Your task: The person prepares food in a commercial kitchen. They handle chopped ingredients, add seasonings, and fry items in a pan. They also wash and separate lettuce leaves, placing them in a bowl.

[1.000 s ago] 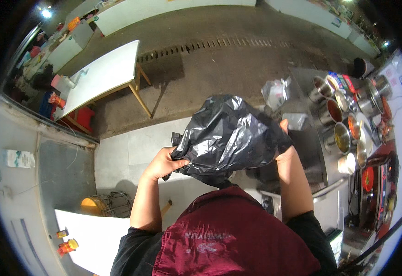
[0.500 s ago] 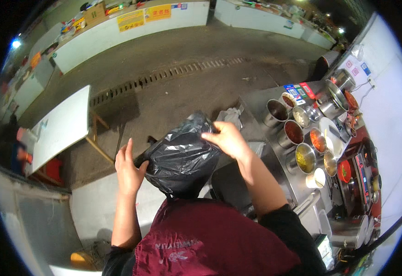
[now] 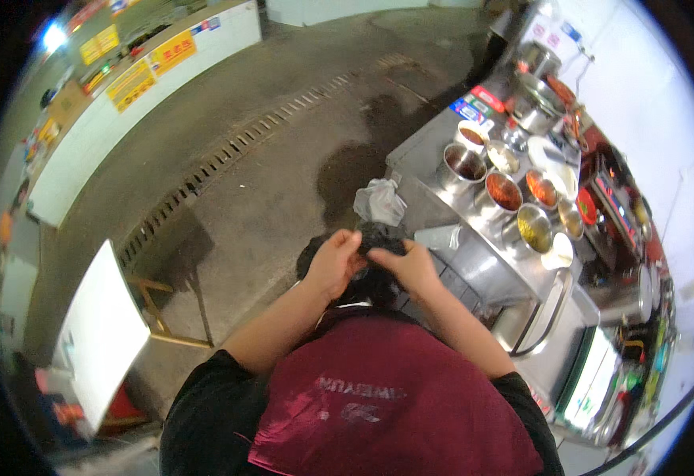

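Note:
A black plastic bag (image 3: 382,237) is bunched up in front of my apron, dark and crumpled. My left hand (image 3: 336,262) has its fingers curled in a pinch at the near edge of the black plastic. Close beside it, my right hand (image 3: 408,266) grips a gathered part of the same bag, its thumb pointing left. The two hands nearly meet. Much of the bag lies hidden behind them, and its lower part cannot be made out.
To the right, a steel counter (image 3: 420,161) carries several metal pots of sauces and toppings. A crumpled white plastic bag (image 3: 380,201) hangs at its left corner. A white table (image 3: 107,337) stands at left; a drain grate (image 3: 240,145) crosses the floor.
My hands, apart on either side of the puffed-out bag before, have come together, and the bag is now bunched between them. My view has turned toward the right.

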`<state>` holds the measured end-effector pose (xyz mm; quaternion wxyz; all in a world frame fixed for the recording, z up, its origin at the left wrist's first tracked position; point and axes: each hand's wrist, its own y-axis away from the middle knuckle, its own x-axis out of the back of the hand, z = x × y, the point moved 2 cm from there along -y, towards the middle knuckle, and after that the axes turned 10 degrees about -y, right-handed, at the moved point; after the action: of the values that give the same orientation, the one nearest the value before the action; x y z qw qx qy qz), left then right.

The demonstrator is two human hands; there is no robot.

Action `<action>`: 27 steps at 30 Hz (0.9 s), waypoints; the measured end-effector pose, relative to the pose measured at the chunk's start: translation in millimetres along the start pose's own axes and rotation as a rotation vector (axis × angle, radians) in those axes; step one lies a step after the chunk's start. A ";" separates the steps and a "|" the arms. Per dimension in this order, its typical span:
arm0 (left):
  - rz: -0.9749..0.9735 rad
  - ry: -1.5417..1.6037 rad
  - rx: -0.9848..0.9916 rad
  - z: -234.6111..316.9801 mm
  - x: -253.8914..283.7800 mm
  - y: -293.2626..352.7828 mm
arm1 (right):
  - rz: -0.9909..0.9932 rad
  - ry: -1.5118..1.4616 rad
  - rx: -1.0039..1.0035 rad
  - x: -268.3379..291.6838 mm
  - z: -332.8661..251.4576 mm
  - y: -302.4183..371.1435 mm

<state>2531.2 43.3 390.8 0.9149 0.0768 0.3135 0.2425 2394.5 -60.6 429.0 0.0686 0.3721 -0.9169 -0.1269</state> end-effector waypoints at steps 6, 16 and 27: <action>-0.315 0.337 -0.084 80.4 49.1 -57.9 | 0.812 -0.149 -0.039 93.8 60.8 -19.0; -0.311 -0.562 0.252 23.2 136.3 -82.7 | 0.914 -1.303 -0.135 163.3 137.4 64.7; -0.084 -0.705 0.444 60.1 256.4 -86.3 | 0.198 0.705 -0.285 76.6 42.5 22.2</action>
<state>2777.9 95.0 275.5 0.9365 0.3376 0.0287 0.0904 2315.8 -91.1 397.0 0.4420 0.2892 -0.8419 -0.1100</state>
